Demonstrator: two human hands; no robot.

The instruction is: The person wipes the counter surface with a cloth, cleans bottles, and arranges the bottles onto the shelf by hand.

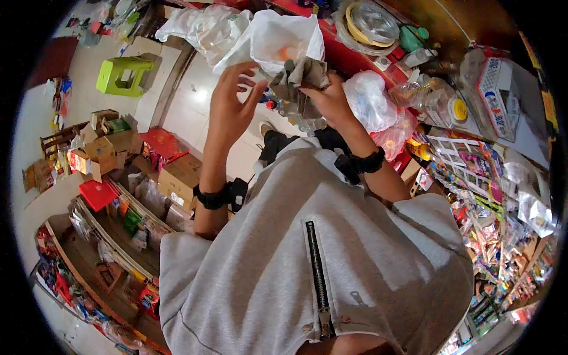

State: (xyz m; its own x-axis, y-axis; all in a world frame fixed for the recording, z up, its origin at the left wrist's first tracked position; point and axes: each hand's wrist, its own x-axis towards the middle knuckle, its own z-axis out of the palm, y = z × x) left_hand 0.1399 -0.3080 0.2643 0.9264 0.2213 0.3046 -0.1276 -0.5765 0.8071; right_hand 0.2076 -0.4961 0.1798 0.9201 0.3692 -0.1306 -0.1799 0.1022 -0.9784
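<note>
Pinching a crumpled grey-green cloth (310,71) between thumb and fingers of the right hand (332,102), up at twelve o'clock in the view. Holding the fingers of the left hand (234,100) loosely spread and curved at about eight o'clock from the cloth, with nothing visible in their grasp. Cannot tell whether touching the white plastic bag (278,35) just beyond. Facing that bag wide-mouthed at twelve o'clock, with something orange inside, too indistinct to name.

Seeing clear plastic bottles (299,115) below the hands, with contents hard to make out. Passing outward to a bulging translucent bag (370,100) between one and two o'clock, beside a red counter (337,56) bearing coiled tubing (373,26) at one o'clock. Finding a clear jar with a yellow lid (458,110) at two.

Looking down on pale floor tiles (183,109), with a lime-green plastic stool (122,76) at ten o'clock, a cardboard carton (179,176) at nine, and wooden shelving (80,248) with assorted packets (132,222) at eight. Meeting densely packed colourful goods (491,236) between three and four.
</note>
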